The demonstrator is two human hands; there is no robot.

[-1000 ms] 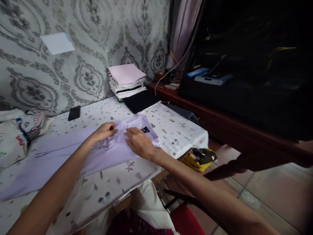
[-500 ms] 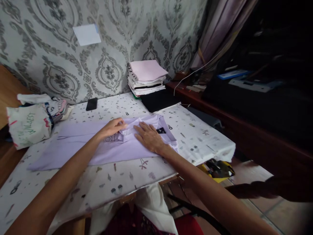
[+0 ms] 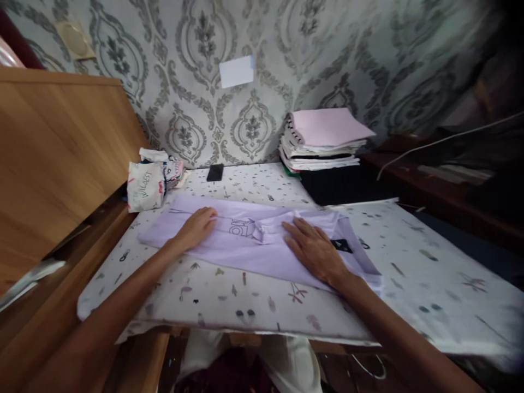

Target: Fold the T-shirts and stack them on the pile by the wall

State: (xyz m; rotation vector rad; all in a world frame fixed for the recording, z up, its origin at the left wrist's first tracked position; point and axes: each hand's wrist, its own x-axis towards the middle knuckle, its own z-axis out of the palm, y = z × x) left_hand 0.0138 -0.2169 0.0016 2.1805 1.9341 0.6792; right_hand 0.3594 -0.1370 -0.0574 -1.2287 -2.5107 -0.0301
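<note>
A lilac T-shirt lies folded into a long strip across the table, with a line-drawn print showing near its middle and a dark neck label at the right end. My left hand rests on the shirt's left part, fingers slightly bent over the fabric and not gripping it. Flat on the right part, just left of the label, is my right hand with its fingers spread. Between the hands a small bunched fold of cloth stands up beside the print.
A patterned white cloth covers the table. Behind the shirt lie a black phone and, at left, a lettered bag beside folded clothes. A stack of notebooks and a black folder stand at back right. A wooden panel rises on the left.
My left hand has let go of the bunched cloth and moved left along the shirt. My right hand stays flat near the label. The head view has turned left.
</note>
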